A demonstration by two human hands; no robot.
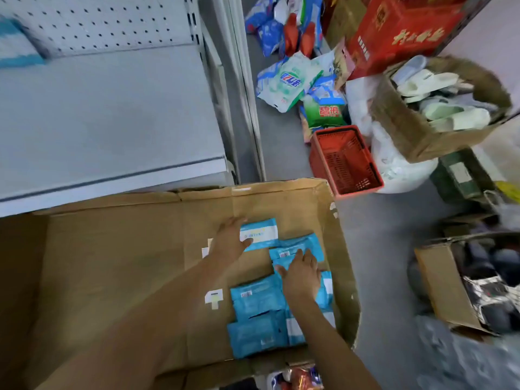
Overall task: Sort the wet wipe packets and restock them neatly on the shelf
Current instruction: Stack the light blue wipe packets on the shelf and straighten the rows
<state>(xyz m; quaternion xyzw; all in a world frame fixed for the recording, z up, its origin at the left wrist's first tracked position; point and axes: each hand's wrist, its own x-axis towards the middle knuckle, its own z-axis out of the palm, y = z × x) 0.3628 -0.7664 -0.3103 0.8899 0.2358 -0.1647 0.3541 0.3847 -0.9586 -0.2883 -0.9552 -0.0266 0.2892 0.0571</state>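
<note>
Several blue wet wipe packets (257, 302) lie flat in the right part of a big open cardboard box (112, 263). My left hand (229, 239) lies on the left end of the far packet (261, 233), which shows a white label, with its thumb on the packet's front edge. My right hand (301, 274) rests with spread fingers on a packet (298, 247) in the middle of the pile. The grey shelf (107, 114) stands behind the box, mostly bare. A blurred stack of blue and white packets (15, 43) sits at its far left.
A red plastic basket (346, 159) stands on the floor right of the box. Detergent bags (289, 80) lie behind it. Cardboard boxes with slippers (439, 108) and dark goods (478, 282) crowd the right side, with a red carton (399, 32) at the back.
</note>
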